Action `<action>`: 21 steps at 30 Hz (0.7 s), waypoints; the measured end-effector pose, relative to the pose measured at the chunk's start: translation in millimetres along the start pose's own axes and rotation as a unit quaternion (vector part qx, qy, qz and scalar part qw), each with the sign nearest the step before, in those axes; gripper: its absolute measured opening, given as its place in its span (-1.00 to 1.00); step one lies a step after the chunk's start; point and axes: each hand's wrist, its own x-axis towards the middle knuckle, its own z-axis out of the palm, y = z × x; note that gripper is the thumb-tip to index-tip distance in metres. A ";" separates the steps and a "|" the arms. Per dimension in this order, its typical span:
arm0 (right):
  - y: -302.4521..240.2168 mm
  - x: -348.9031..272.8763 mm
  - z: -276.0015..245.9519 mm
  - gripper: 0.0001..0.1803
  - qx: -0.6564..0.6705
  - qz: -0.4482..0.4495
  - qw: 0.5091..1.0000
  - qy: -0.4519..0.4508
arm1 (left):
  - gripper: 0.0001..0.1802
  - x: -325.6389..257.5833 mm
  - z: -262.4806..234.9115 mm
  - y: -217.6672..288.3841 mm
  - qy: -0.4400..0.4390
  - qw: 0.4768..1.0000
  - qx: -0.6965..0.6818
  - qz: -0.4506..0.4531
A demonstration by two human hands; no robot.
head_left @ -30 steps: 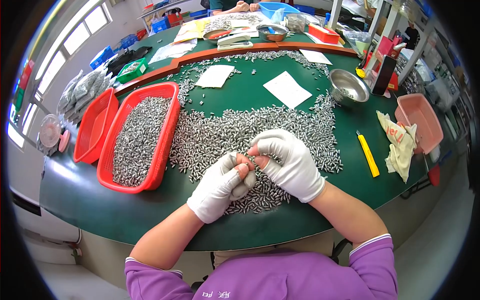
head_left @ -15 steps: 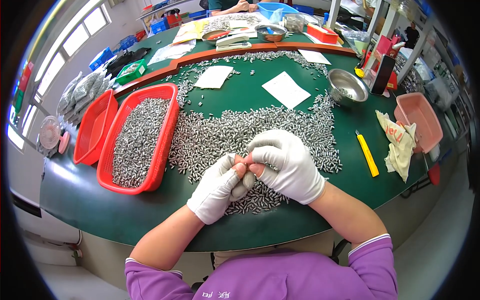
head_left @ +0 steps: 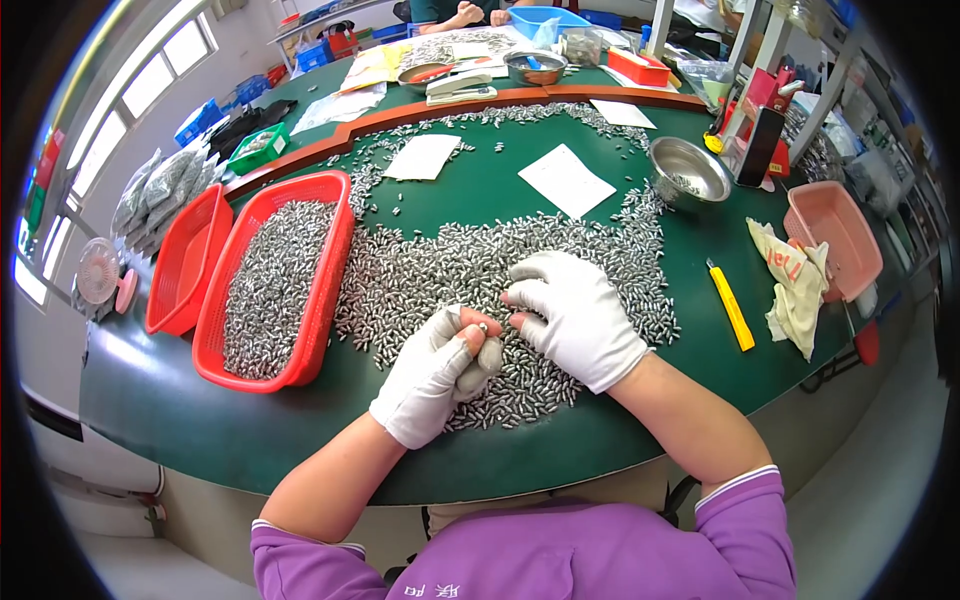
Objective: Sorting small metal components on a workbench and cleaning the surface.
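Left grip [head_left: 430, 380] is pinched thumb-to-forefinger on one small silvery metal piece [head_left: 484, 328], end showing at the fingertips. Right grip [head_left: 578, 322] sits just right of it, thumb and forefinger parted, nothing clear between them; can't tell if it touches the metal-piece pile [head_left: 430, 275] on the green table [head_left: 480, 482]. More pieces fill the red perforated basket [head_left: 338, 250] at left. Looks like one-by-one handling; next move probably calls for a steady left pinch and precise right fingertips.
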 end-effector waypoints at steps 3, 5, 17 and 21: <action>-8.1 6.8 -6.1 -0.70 0.094 -0.057 0.986 0.123 | -0.74 1.5 0.6 0.4 -0.018 0.999 -0.019 0.019; -9.7 12.2 -14.0 -0.67 0.137 -0.131 0.973 0.129 | -0.73 1.7 -0.5 -0.2 -0.028 0.999 -0.020 0.024; -16.3 3.8 -9.9 -0.78 0.150 -0.115 0.965 0.180 | -0.69 0.3 3.0 -0.2 -0.005 0.999 0.025 0.032; -8.5 1.2 -12.6 -0.82 0.166 -0.062 0.967 0.185 | -0.70 6.8 -11.8 0.7 -0.011 0.996 -0.068 0.049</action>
